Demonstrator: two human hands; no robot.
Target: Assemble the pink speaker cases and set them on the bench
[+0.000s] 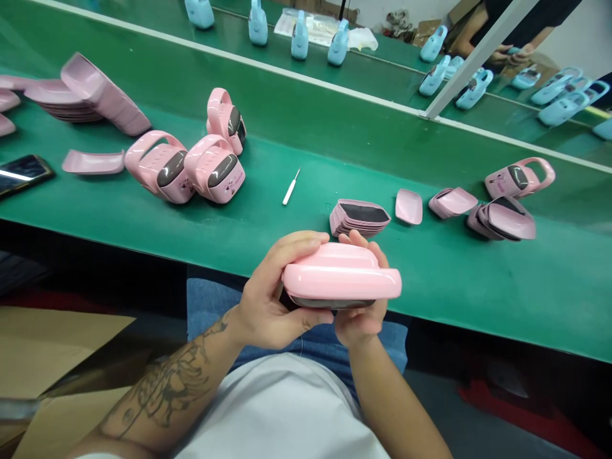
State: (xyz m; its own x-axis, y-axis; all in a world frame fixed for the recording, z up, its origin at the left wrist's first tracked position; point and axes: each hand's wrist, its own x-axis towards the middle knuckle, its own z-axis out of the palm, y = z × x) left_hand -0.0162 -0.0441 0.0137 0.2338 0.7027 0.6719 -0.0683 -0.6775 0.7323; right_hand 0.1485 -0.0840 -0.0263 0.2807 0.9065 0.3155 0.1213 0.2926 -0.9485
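Note:
Both hands hold a glossy pink plastic device [342, 280] with a dark panel along its lower edge, just over the table's front edge. My left hand [277, 296] grips its left end, fingers on top and thumb along the underside. Around the right end curls my right hand [366, 319], partly hidden behind the device. Beyond it lies a stack of pink shells with dark insides [361, 220]. Farther off, a white-handled pointed tool [291, 190] rests on the table. Two pink handled devices with dark windows, a left one [160, 167] and a right one [216, 169], stand left of it.
The green table [268, 236] carries another pink device [229, 121], stacked pink shells [102, 92] and a phone [23, 175] at left. Small pink covers [453, 201] and a handled device [519, 178] lie right. Behind a divider stand several blue devices [299, 38]; another person's hands [514, 56] show there.

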